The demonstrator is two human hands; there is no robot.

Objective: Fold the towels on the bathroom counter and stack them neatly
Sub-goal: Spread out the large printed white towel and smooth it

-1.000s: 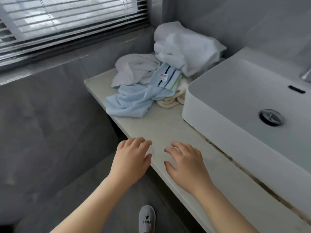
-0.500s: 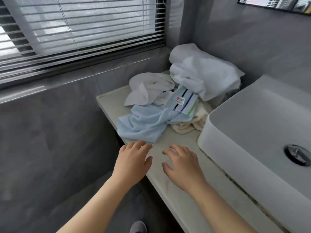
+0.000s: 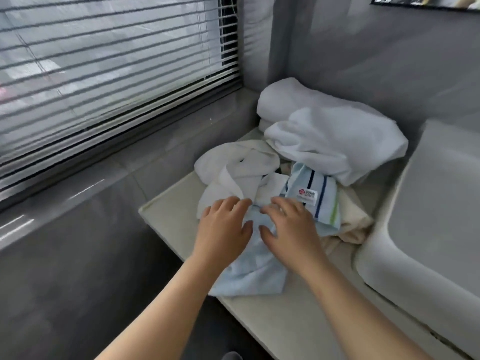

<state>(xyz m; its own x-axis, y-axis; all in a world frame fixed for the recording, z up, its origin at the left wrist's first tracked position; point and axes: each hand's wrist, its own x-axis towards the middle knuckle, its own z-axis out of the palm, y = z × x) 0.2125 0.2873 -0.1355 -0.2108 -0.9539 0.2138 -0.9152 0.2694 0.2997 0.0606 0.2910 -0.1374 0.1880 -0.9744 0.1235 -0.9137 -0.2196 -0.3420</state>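
Note:
A heap of crumpled towels lies at the far end of the pale bathroom counter (image 3: 166, 219). A light blue towel (image 3: 254, 271) with a striped, labelled end is nearest. Behind it lies a small white towel (image 3: 233, 165), a cream towel (image 3: 350, 219) to the right, and a large white towel (image 3: 324, 128) at the back. My left hand (image 3: 223, 229) and my right hand (image 3: 288, 227) are side by side over the blue towel, fingers spread and fairly straight. Whether they touch it is unclear; neither holds anything.
A white basin (image 3: 426, 224) takes up the right side of the counter. A window with slatted blinds (image 3: 111, 74) and a grey tiled sill run along the left. The counter's front edge drops to the dark floor below my arms.
Both hands have moved forward from the bare counter to above the blue towel. The view has shifted closer to the towel heap and the basin has slid rightward.

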